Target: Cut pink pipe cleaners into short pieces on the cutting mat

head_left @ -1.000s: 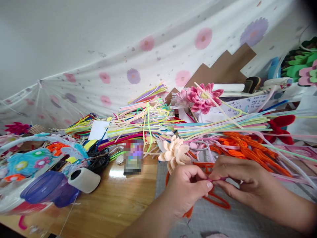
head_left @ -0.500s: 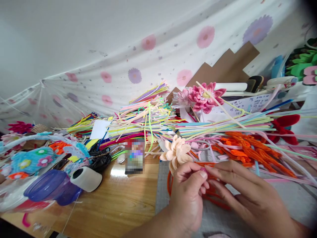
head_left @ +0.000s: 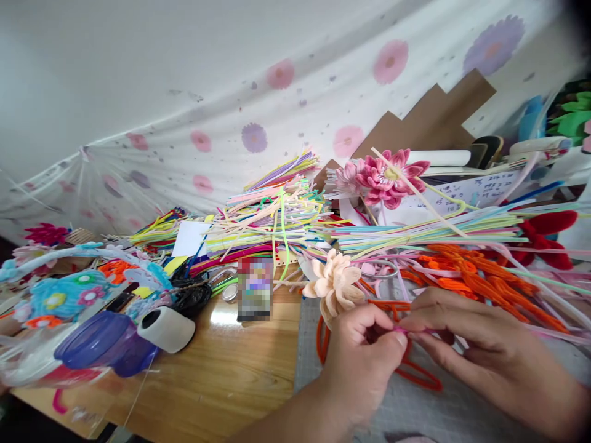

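Note:
My left hand (head_left: 362, 366) is closed in a pinch, thumb against forefinger, on a thin pink pipe cleaner (head_left: 401, 330). From the other side my right hand (head_left: 489, 354) grips the same pink piece between its fingertips, close to the left thumb. Most of the piece is hidden by the fingers. Beneath both hands lie bent orange pipe cleaner loops (head_left: 422, 376) on a grey cutting mat (head_left: 309, 381). A cream fuzzy flower (head_left: 335, 284) is just behind my left hand.
Bundles of coloured pipe cleaners (head_left: 263, 224) spread along the back. An orange heap (head_left: 480, 280) lies behind my right hand, and a pink flower (head_left: 390, 175) stands above it. At left are a purple bowl (head_left: 99, 341), a white thread cone (head_left: 168, 330) and a blue fuzzy piece (head_left: 64, 295).
Both hands have moved slightly right and down, still together. A little more of the pink piece shows between the fingertips. The view has shifted slightly.

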### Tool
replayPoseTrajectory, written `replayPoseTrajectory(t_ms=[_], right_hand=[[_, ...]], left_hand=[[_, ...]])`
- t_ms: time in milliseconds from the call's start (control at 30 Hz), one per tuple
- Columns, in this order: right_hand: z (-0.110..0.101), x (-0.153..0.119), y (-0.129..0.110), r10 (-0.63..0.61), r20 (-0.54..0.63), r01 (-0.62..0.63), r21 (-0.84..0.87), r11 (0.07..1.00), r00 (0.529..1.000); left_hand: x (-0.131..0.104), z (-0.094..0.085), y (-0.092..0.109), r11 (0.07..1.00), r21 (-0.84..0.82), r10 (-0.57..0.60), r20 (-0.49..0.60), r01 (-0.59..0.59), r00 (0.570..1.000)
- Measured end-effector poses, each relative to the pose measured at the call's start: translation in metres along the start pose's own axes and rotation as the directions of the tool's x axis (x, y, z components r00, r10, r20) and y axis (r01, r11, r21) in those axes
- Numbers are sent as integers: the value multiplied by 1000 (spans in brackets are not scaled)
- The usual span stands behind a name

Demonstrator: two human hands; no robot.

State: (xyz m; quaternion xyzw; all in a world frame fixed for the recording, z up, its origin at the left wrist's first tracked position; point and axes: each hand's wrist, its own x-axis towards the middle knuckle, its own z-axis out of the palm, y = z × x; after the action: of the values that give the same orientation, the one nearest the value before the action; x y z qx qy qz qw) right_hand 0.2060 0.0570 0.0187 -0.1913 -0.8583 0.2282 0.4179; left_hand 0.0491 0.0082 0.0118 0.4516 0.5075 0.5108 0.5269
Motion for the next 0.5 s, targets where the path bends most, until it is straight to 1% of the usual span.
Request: replayPoseTrajectory(t_ms=[67,167,267,300,400,500], right_hand=[[-2,0,2,16,46,-16,11,1000,999],[-3,-2,6,67,124,-70,15,997,990],[-3,-2,9,101,213,-105,7,994,972],[-3,-1,10,98,226,-102,5,995,969],[-4,0,9,71,208,-73,0,997,976],[-4,1,6,24,153,-23,-9,1000,988]], left_hand=[[1,-3,4,998,62,-3,68,-2,998],[4,-7,8,994,107,-5,153,-11,988],[7,-10,8,983,185,-48,182,14,982],[8,-12,8,978,207,-61,187,22,980],[10,-14,6,980,198,-71,206,29,976],[10,-14,3,993,111,-48,187,27,981]])
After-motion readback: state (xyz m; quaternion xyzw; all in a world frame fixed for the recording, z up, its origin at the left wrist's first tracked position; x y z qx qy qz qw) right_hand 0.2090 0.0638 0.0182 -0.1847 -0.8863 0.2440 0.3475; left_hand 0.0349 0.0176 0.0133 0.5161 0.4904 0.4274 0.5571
